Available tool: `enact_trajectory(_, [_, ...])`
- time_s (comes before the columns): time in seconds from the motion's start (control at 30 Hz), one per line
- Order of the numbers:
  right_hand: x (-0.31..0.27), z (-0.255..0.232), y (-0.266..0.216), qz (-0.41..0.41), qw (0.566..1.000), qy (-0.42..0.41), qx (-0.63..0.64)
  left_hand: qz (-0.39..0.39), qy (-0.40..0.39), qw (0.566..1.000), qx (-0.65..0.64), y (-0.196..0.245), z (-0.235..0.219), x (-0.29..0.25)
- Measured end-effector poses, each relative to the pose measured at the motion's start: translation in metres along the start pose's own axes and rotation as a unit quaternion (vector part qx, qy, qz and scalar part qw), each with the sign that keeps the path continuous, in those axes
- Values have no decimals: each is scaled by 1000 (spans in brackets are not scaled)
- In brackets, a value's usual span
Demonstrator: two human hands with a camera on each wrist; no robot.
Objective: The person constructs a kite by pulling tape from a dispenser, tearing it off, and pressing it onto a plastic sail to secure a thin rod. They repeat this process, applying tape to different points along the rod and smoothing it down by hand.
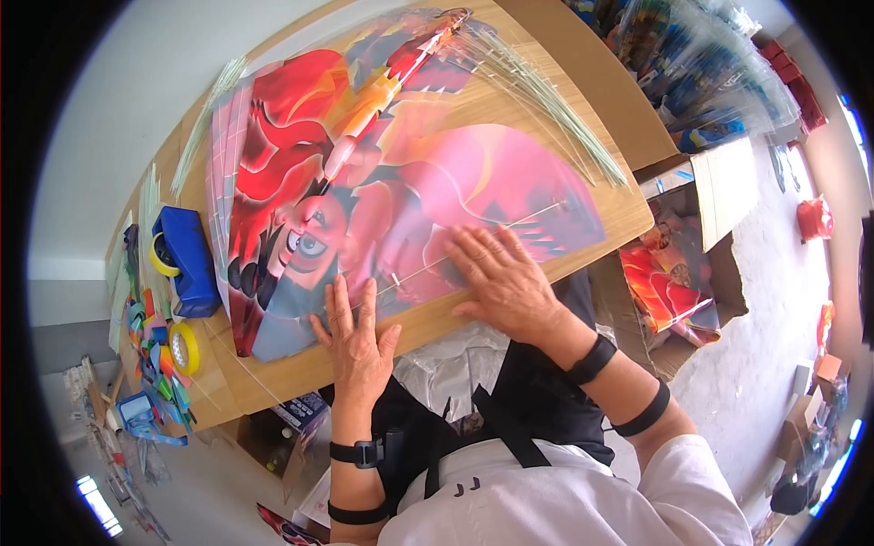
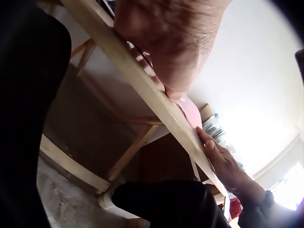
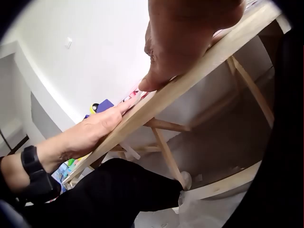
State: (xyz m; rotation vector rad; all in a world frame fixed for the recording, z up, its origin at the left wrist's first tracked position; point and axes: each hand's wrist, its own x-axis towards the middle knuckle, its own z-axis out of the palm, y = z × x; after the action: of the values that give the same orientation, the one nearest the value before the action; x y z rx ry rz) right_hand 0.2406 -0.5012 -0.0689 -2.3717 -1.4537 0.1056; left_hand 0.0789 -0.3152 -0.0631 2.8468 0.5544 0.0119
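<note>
The printed sheet [image 1: 300, 141] lies on the table [image 1: 592, 118], mostly beyond both hands, its near edge under their fingers. The left hand [image 1: 356, 341] and right hand [image 1: 510, 289] rest flat, fingers spread, beside a thin stick [image 1: 435, 262].

The fan-shaped printed sheet [image 1: 391, 214], red, pink and grey, lies spread on the counter [image 1: 628, 207]. A thin, pale rod [image 1: 535, 216] lies across it near the edge.
</note>
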Motion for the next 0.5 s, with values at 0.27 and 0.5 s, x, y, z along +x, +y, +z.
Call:
enact_trajectory(0.27, [-34, -31, 91, 122, 979, 151, -67, 5, -4, 1000, 0, -1, 0, 0])
enact_trajectory(0.5, [-13, -45, 124, 63, 985, 158, 29, 10, 7, 1000, -9, 0, -1, 0])
